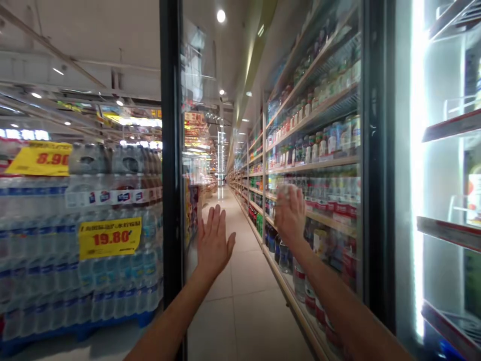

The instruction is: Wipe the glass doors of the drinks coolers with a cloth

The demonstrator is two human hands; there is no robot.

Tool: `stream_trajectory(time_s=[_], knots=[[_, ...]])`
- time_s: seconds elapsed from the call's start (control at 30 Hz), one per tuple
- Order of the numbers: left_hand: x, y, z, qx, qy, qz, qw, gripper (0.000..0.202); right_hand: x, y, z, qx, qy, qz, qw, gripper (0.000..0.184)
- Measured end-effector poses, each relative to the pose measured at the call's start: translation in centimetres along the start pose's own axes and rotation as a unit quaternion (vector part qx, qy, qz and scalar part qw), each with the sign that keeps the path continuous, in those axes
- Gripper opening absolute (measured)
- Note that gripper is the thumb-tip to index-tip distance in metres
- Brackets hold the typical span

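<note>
The door stands swung out left of the cooler; my left hand, flat, gripping nothing, is nearer its left edge; my right hand blurs toward its right, hold untellable; I judge this door work, next needing steady contact.

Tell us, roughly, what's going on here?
A person's left hand and right hand are raised in front of a black-framed glass door. The left is open; the right is blurred, so what it may hold is unclear. Whether either touches the glass cannot be told. Lit shelves show at right, stacked bottles at left.
</note>
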State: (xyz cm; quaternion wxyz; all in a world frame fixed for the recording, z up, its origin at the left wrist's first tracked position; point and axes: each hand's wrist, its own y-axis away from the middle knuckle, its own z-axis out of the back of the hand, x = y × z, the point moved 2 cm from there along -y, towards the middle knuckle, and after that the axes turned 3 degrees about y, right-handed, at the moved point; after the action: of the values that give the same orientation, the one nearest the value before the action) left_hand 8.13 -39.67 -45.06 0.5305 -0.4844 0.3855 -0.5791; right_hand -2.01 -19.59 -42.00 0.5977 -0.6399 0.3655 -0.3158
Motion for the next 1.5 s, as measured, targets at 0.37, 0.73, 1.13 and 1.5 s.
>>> stream_trajectory(time_s=[0.37,0.73,1.13,1.5], knots=[[-1.4,-1.1,-0.5,-0.017,0.017,0.0,1.0,0.064,-7.6,-1.4,1.1,-0.022,0.045,-0.116,0.992,0.046],[-2.6,-2.1,-0.9,0.003,0.016,-0.022,1.0,0.06,-2.6,-0.7,0.6,0.032,0.011,0.083,0.996,0.041],[-5.9,0.9,-2.0,0.059,0.022,-0.067,0.996,0.056,0.3,4.8,0.9,0.073,-0.018,0.144,0.987,0.046],[-6.7,2.7,-2.4,0.07,0.028,-0.047,0.996,0.058,-4.1,6.5,2.7,0.028,0.016,-0.008,0.999,0.051]])
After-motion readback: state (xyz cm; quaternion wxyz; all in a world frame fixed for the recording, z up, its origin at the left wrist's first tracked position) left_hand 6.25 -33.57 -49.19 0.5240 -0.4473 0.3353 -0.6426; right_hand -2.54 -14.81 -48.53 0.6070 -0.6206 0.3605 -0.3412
